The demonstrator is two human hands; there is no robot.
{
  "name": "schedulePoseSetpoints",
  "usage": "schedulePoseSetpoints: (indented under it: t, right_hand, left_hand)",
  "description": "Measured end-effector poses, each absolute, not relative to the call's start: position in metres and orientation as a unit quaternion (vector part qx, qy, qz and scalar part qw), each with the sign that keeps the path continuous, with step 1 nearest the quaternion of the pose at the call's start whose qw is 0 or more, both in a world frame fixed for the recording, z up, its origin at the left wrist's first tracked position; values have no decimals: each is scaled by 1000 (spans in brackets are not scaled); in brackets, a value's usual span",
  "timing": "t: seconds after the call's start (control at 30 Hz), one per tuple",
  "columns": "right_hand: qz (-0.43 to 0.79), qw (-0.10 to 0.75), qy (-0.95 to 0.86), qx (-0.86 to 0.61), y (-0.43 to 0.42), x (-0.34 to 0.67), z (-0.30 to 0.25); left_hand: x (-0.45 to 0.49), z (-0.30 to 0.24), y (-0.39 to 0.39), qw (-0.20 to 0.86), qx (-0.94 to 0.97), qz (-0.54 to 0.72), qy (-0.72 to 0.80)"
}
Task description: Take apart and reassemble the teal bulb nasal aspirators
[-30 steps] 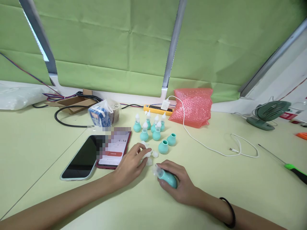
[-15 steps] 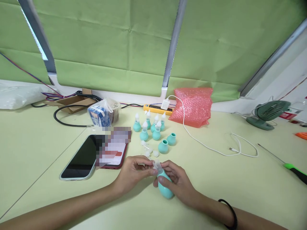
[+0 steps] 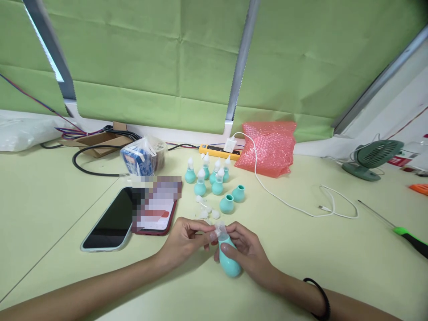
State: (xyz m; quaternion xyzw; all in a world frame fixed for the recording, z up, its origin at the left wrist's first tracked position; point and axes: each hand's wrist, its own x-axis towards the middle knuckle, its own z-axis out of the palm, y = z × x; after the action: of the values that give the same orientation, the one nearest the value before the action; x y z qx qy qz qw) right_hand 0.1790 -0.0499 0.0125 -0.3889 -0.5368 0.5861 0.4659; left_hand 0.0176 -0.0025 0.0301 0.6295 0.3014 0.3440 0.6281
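My right hand (image 3: 245, 252) is wrapped round a teal rubber bulb (image 3: 228, 263), held just above the table in front of me. My left hand (image 3: 183, 240) pinches a clear plastic tip (image 3: 218, 231) at the bulb's mouth. Just beyond my hands lie several loose clear tips (image 3: 204, 209). Behind them stand two open teal bulbs (image 3: 232, 199) without tips, and further back several teal bulbs with tips fitted (image 3: 207, 176).
Two phones (image 3: 110, 218) lie left of my hands, the red one (image 3: 156, 214) lit. At the back: a plastic-wrapped blue pack (image 3: 142, 158), a cardboard tray with cables (image 3: 96, 141), a yellow power strip (image 3: 219, 152), pink bubble wrap (image 3: 269, 149). To the right: a white cable (image 3: 301, 207), a fan (image 3: 371, 160), a green-handled screwdriver (image 3: 406, 234).
My left hand left the pile of loose tips and came to the bulb with one tip. My right hand turned the bulb from lying sideways to mouth-up, and both hands now meet at its mouth.
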Motion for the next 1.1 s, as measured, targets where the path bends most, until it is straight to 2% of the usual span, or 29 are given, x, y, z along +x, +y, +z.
schedulePoseSetpoints:
  t: [0.2,0.53,0.8,0.97,1.1]
  right_hand:
    - [528,471,-560,-431,-53,177,8]
    - [496,489,-557,-453,-52,176,6]
    - [458,461,-589,-480,-54,175,3]
    - [464,474,-587,-464,-53,176,5]
    - [509,479,-573,-428,-52,176,11]
  left_hand:
    - [19,32,-10,625,604,375,323]
    - [21,31,-14,620,561,397,379]
    - [22,33,-16,581,600,385,394]
    - [21,33,-16,621,586,369,368]
    - [20,31,-10,698,533,342,334]
